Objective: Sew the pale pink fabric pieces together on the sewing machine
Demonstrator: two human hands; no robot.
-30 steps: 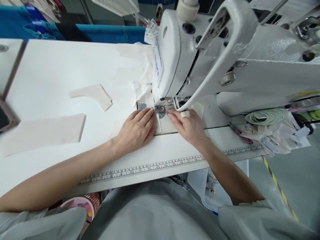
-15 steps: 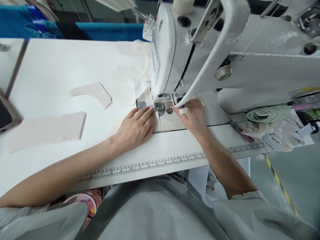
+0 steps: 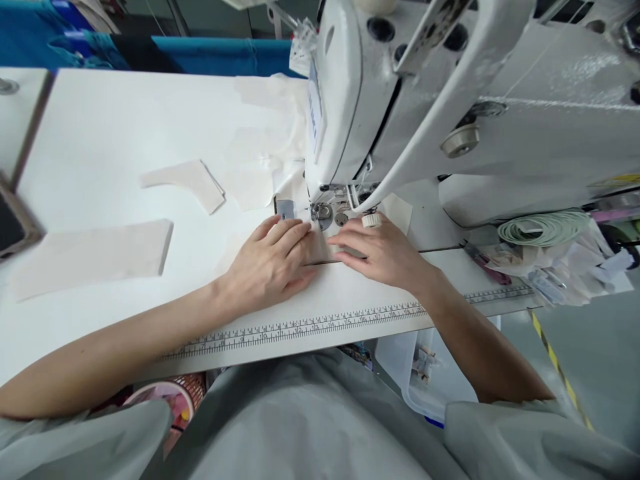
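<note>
Nearest, a red basket [image 3: 193, 389] and a clear plastic bin [image 3: 435, 373] sit below the desk [image 3: 200, 353], whose front edge carries a ruler strip [image 3: 300, 328]. Beyond the strip, the left hand [image 3: 267, 267] lies palm down beside the needle area, its fingers close together and its thumb slightly apart. The right hand [image 3: 383, 257] is just across from it, a narrow gap showing between thumb and fingers. Pale cloth [image 3: 317, 248] lies at the left fingertips, by the foot of the sewing machine [image 3: 336, 100]; whether either hand pinches it, I cannot tell. To the right are snips [image 3: 487, 265] and a pale green coil [image 3: 543, 229]. To the left lie a long cloth piece [image 3: 100, 259] and, farther back, a curved cloth piece [image 3: 193, 181]. Blue fabric [image 3: 215, 55] stretches behind the desk.
</note>
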